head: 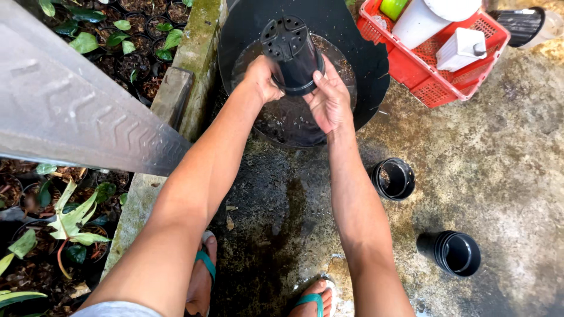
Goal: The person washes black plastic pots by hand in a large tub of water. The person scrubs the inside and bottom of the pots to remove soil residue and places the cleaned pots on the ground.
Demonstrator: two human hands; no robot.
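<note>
Black plastic pot (292, 54): small, round, inverted, drainage holes in its base facing the camera; held above a wide black basin (364, 64) of dark, debris-flecked water; pot rim partly hidden behind the fingers; basin's far edge cut off by the frame; water depth not discernible. Left hand (262, 78) curled around the pot's left side near the rim; right hand (330, 100) cupped against the right side, fingers wrapped, palm half open. Two stacks of black pots (451, 252) lie on wet concrete (505, 170); red crate (437, 82) beside the basin.
</note>
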